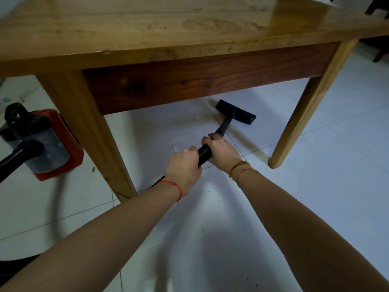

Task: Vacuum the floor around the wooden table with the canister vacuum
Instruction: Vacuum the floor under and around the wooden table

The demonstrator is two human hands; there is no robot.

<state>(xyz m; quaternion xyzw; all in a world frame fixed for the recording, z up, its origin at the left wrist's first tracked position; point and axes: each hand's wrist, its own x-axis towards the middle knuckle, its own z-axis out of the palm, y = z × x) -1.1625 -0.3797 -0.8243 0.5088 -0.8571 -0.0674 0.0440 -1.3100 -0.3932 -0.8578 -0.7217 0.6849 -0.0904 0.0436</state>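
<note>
From the head view, both bare forearms reach forward and down toward the white tiled floor (315,144) in front of the wooden table (189,28). The left hand (183,165), with a thin red string bracelet (174,186) at its wrist, is curled round the black ribbed vacuum hose (203,153), back of the hand upward. The right hand (222,151), wearing gold bracelets (240,168) at the wrist, grips the same hose just ahead of the left, at the spot where the hose meets the smooth black wand (225,125); its fingers wrap over the top. The two hands sit close together with a short bare stretch of hose between them.

The wand slopes down and away to the black flat floor nozzle (235,112), which lies on the tiles under the table's near edge, between its two near legs and nearer the right one.

The red and grey canister vacuum (50,144) stands on the floor at the left, just beside the near left table leg (88,127), with a black handle on top and its hose socket facing the camera. No readable brand or writing shows on it. A blurred loop of hose curves from the canister down toward the bottom left corner of the picture.

Small dark specks and a few pale scraps lie scattered on the tiles near the hands. Dark chair legs (376,53) show at the far right beyond the table.
</note>
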